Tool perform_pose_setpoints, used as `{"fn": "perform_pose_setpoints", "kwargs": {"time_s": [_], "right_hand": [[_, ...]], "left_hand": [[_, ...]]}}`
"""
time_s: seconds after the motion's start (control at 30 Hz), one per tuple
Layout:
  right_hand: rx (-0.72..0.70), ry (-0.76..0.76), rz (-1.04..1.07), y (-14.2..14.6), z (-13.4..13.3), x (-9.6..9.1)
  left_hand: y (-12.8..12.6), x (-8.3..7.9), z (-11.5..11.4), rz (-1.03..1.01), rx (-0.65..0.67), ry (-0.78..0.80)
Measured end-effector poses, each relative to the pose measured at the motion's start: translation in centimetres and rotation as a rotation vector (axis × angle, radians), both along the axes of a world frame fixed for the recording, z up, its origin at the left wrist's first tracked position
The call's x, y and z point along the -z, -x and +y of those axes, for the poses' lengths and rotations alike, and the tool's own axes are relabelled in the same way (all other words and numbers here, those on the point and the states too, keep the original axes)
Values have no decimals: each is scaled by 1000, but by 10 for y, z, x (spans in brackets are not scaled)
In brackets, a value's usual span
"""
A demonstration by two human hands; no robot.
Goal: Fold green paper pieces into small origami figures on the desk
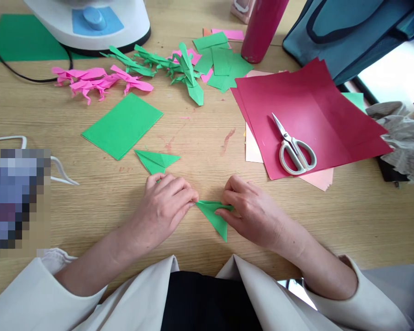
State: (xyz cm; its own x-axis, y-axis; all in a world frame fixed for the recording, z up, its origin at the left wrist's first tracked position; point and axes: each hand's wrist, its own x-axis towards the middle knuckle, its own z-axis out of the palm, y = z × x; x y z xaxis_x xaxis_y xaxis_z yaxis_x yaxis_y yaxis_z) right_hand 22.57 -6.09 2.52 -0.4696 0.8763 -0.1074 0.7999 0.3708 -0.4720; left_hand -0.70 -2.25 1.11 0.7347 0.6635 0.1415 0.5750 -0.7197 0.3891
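Green folded paper point(214, 216) — sharp tip leftward, long axis aslant to lower right — pinched by both hands point(167, 200)

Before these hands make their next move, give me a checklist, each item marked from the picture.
1. Left hand on the green paper: ok, fingertips at its left tip.
2. Right hand on the same paper: ok, thumb and fingers at its upper right.
3. Scissors clear of both hands: ok, lying on the red sheets.
4. Other folded green piece clear of the left hand: cannot tell; the hand overlaps it in view.
5. Crease sharpness: cannot tell, too small.
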Motion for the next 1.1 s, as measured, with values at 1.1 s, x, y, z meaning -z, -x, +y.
{"fn": "perform_pose_setpoints", "kwargs": {"time_s": [1.1], "right_hand": [[56,-27,-10,3,-4,2]], "left_hand": [[-8,7,-7,-112,-100,85]]}}
